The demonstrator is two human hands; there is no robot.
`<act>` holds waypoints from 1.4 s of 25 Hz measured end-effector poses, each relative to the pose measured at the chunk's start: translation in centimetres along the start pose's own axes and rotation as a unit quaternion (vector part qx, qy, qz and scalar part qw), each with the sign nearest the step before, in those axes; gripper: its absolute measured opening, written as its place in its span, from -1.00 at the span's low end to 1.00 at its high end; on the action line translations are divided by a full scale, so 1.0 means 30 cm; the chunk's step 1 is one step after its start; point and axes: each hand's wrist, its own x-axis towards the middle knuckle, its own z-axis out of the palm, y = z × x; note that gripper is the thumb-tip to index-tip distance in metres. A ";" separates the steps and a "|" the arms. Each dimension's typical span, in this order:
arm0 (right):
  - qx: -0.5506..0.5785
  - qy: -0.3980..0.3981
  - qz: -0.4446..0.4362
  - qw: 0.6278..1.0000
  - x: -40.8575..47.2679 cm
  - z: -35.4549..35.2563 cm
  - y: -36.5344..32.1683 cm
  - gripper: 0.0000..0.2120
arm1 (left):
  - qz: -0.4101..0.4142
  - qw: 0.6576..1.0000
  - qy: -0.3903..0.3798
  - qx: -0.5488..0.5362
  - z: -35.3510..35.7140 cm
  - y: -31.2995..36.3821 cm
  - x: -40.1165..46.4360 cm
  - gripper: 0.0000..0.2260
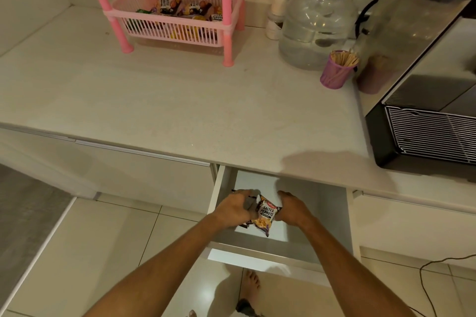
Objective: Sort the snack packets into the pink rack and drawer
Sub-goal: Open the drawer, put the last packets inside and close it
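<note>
The salted peanuts packet (265, 215) sits between my two hands, low inside the open drawer (319, 208) under the countertop (180, 110). Its printed front faces up at me and it is tilted a little. My left hand (233, 210) is curled over a small bunch of dark packets (249, 204) on the left side, fingers bent around them, and its thumb side touches the peanuts packet. My right hand (292, 210) grips the packet's right edge, fingers closed down onto it. Both forearms reach in from the bottom of the view, over the drawer's front panel.

The drawer's inside is white, and I see nothing else in it beyond what my hands hold. Up on the countertop, well apart from the drawer, stands the pink rack (175, 13). Its lowest basket already holds several snack packets (185, 10), some with the same peanut print. To the right of the rack stands a large clear water bottle (316, 28), and just beside it a purple cup (334, 73) full of wooden sticks. A dark appliance (425, 136) with a metal grille fills the right edge. My bare foot (251, 288) shows on the tiled floor (103, 252) below the drawer.
</note>
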 end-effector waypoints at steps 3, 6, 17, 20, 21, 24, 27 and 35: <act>0.046 -0.026 0.005 0.999 -0.026 -0.032 0.008 -0.27 | 0.041 0.981 -0.181 0.055 -0.035 -0.001 -0.044 -0.41; 0.064 -0.067 -0.029 0.995 -0.076 -0.059 -0.022 -0.51 | 0.028 0.945 -0.282 0.163 -0.034 -0.014 -0.076 -0.22; 0.124 -0.086 -0.094 0.984 -0.273 -0.048 -0.164 -0.77 | 0.214 0.887 -0.110 0.395 -0.030 -0.018 -0.129 0.18; 0.088 0.098 -0.064 0.989 -0.295 -0.067 -0.202 -0.85 | 0.220 0.877 -0.042 0.425 -0.041 -0.015 -0.127 0.26; 0.069 0.160 -0.053 0.983 -0.300 -0.069 -0.215 -0.85 | 0.217 0.874 -0.023 0.434 -0.047 -0.012 -0.127 0.27; 0.011 0.263 -0.075 0.962 -0.320 -0.050 -0.240 -0.79 | 0.209 0.863 0.027 0.459 -0.069 0.004 -0.119 0.28; -0.068 0.264 -0.127 0.954 -0.340 -0.014 -0.242 -0.69 | 0.202 0.854 0.061 0.475 -0.093 0.023 -0.097 0.27; -0.208 0.213 -0.179 0.938 -0.320 0.073 -0.198 -0.71 | 0.166 0.834 0.104 0.517 -0.129 0.084 -0.009 0.03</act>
